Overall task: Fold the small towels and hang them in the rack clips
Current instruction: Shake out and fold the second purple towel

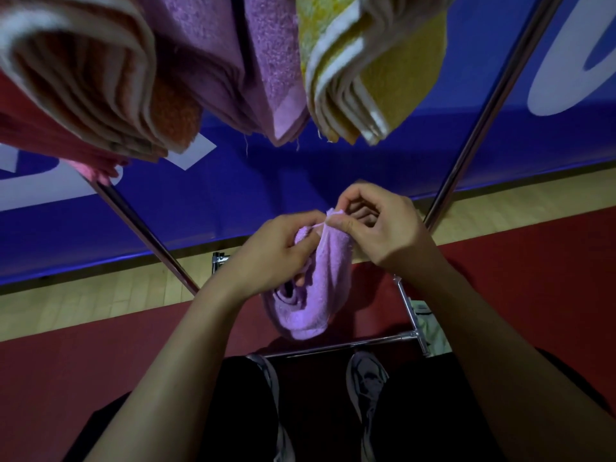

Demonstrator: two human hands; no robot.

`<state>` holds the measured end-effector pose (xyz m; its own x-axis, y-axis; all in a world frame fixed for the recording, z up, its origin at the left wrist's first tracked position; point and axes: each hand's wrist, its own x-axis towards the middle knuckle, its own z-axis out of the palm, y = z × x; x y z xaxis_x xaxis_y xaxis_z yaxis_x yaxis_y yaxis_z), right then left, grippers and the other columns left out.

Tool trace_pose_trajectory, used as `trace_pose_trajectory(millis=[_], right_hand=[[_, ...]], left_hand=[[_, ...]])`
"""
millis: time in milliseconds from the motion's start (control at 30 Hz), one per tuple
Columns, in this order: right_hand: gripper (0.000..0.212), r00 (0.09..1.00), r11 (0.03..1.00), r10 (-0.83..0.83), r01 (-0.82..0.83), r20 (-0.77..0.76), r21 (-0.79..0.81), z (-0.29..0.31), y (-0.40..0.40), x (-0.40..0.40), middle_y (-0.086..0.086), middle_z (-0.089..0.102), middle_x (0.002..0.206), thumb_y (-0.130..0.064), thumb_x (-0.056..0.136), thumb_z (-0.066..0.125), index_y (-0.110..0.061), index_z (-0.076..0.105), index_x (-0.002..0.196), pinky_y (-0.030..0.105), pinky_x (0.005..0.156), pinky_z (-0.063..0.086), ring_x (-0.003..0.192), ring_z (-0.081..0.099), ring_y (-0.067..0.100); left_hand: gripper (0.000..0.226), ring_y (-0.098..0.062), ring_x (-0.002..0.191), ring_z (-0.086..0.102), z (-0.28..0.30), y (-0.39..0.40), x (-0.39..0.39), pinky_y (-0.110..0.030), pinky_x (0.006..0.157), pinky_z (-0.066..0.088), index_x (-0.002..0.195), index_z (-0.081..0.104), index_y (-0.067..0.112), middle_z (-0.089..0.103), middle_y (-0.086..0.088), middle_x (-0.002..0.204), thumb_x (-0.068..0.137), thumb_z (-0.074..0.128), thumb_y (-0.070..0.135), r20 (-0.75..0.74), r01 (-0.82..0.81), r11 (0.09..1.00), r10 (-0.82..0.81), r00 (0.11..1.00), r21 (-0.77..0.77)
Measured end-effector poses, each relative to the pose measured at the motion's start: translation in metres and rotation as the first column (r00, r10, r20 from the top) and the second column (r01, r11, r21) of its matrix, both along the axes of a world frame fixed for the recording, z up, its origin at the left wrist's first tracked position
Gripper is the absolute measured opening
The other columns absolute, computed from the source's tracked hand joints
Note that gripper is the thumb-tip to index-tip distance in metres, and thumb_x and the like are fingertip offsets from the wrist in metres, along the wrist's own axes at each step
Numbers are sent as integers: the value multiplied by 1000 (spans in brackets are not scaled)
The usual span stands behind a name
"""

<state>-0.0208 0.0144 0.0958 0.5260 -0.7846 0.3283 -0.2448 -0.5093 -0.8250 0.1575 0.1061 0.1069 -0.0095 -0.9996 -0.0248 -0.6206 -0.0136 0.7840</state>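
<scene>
Your left hand [273, 251] grips the bunched side of a small lilac towel [313, 295], soft terry cloth sagging in a rounded fold below your wrists. Your right hand [383, 228] pinches its top corner between thumb and forefinger, the other fingers curled. Both forearms reach forward at chest height, the hands nearly touching. Above, folded towels hang from the rack: an orange towel [100, 78], a purple towel [260, 61] and a yellow towel [366, 68], edges stacked in layers. Slanted metal rack poles [480, 128] flank your hands, with open room between them.
</scene>
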Motion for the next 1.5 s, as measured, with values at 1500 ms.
trace_pose_trajectory(millis=[1500], right_hand=[[14, 966, 958, -251, 257, 61, -126, -1, -55, -84, 11, 70, 81, -21, 95, 71, -14, 71, 82, 16, 70, 45, 72, 62, 7]], left_hand=[[44, -22, 81, 67, -52, -8, 41, -26, 58, 44, 87, 59, 26, 67, 5, 82, 73, 87, 57, 521, -212, 932, 31, 853, 292]])
